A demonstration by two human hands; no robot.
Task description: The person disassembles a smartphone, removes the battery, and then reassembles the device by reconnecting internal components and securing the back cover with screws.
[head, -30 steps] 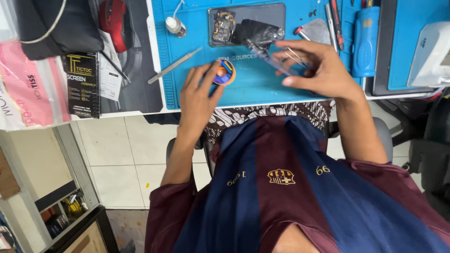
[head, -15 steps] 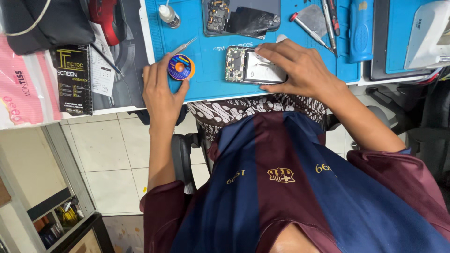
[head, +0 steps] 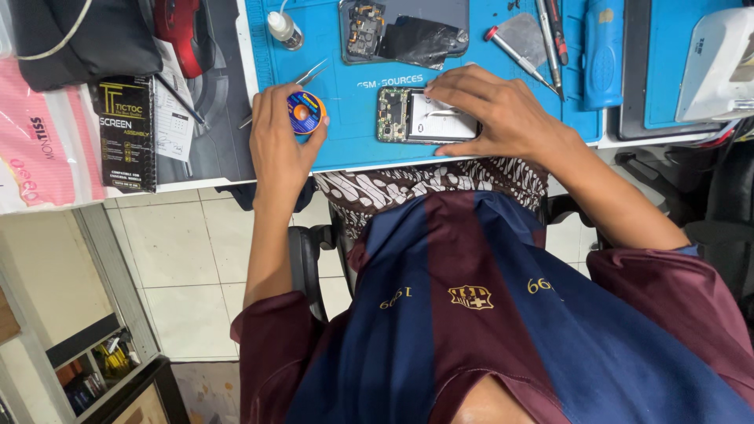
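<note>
Far left of desk: I see a black bag, a pink packet and a black printed box lying side by side, none of them touched.

Left hand: my left hand is curled around a small blue and orange spool, gripping it at the left edge of the blue work mat.

Above the spool: metal tweezers and a small white bottle lie free on the mat.

Opened phone: the opened phone lies flat near the mat's front edge, its back cover off and the circuit board showing.

Right hand: my right hand lies half open over the phone, fingertips pressing its right part to steady it; it grips nothing.

Behind the phone: a second stripped phone body rests near the mat's far edge.

Right of mat: screwdrivers and a blue tool lie apart, unused.

Progress: I judge the opening done, with the inside work in hand; the phone is not yet closed.
</note>
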